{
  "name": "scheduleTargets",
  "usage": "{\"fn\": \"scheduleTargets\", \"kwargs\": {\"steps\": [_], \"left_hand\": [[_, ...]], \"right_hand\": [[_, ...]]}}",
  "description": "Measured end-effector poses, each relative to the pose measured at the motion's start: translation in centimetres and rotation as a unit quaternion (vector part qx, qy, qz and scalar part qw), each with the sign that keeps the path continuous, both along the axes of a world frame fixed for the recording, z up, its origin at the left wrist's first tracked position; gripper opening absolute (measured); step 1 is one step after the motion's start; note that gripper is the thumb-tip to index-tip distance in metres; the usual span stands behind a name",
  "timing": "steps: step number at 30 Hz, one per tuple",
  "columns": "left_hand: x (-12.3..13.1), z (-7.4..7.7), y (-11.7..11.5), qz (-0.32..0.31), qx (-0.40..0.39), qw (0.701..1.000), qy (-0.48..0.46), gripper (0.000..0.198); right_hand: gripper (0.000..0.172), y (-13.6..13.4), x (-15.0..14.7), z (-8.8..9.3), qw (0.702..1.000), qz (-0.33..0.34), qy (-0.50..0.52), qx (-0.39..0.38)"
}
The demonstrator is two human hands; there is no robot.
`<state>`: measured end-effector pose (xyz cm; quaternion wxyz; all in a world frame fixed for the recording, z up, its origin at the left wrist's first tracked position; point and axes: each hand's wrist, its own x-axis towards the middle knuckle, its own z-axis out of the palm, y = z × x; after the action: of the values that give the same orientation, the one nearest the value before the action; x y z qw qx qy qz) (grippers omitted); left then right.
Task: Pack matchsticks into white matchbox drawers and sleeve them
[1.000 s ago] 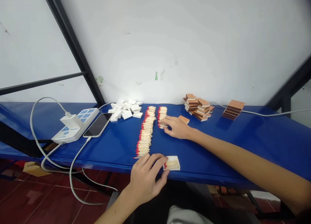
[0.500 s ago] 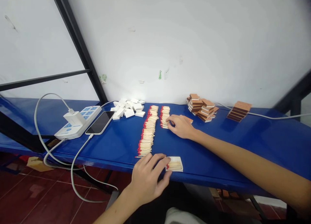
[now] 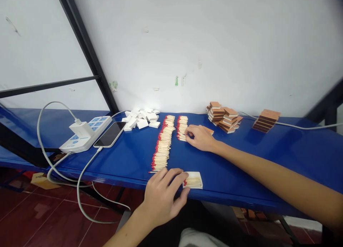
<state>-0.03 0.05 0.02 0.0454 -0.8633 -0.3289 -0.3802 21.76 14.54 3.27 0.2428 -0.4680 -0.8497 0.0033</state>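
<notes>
My left hand (image 3: 164,197) grips the left end of a small white matchbox tray (image 3: 197,175) at the front edge of the table, thumb on the near side and fingers on the far side. Red-headed matches (image 3: 193,182) lie in the tray. My right hand (image 3: 200,138), its fingers curled together, is at the near right side of a short row of matches (image 3: 182,123) and touches them. Its fingertips are partly hidden. Left of it runs a longer row of matches (image 3: 162,147), heads to the left. An orange-brown matchbox cover (image 3: 209,130) shows partly behind my right hand.
White matchbox trays (image 3: 142,123) lie heaped by the wall. Orange-brown matchboxes stand in a loose pile (image 3: 225,116) and a neat stack (image 3: 266,120). At left are a phone (image 3: 110,134), a power strip (image 3: 85,138) and looping white cables (image 3: 79,189). The table's edge (image 3: 235,200) is close.
The view has shifted slightly. My right hand's fingers have drawn a little closer together at the short row of matches. My left hand stays on the tray.
</notes>
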Motion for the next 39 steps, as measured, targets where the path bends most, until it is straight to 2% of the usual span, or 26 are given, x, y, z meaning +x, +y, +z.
{"fn": "scheduleTargets", "kwargs": {"steps": [6, 24, 30, 35, 39], "left_hand": [[0.0, 0.1, 0.0, 0.007, 0.008, 1.0, 0.006, 0.023], [0.1, -0.1, 0.1, -0.004, 0.002, 1.0, -0.004, 0.025], [0.0, -0.2, 0.2, -0.008, 0.006, 1.0, -0.003, 0.026], [0.1, -0.2, 0.2, -0.007, 0.017, 1.0, 0.0, 0.026], [0.1, -0.2, 0.2, -0.003, 0.027, 1.0, 0.003, 0.026]], "right_hand": [[0.008, 0.1, 0.0, 0.0, 1.0, -0.008, -0.002, -0.009], [0.018, 0.3, 0.2, 0.0, 0.998, 0.057, 0.038, -0.013], [0.018, -0.9, 0.2, 0.3, 0.998, 0.015, 0.036, 0.039], [0.019, -1.4, 0.5, -0.5, 0.997, 0.037, 0.063, -0.004], [0.022, -1.4, 0.5, -1.1, 0.997, 0.066, 0.049, 0.009]]}}
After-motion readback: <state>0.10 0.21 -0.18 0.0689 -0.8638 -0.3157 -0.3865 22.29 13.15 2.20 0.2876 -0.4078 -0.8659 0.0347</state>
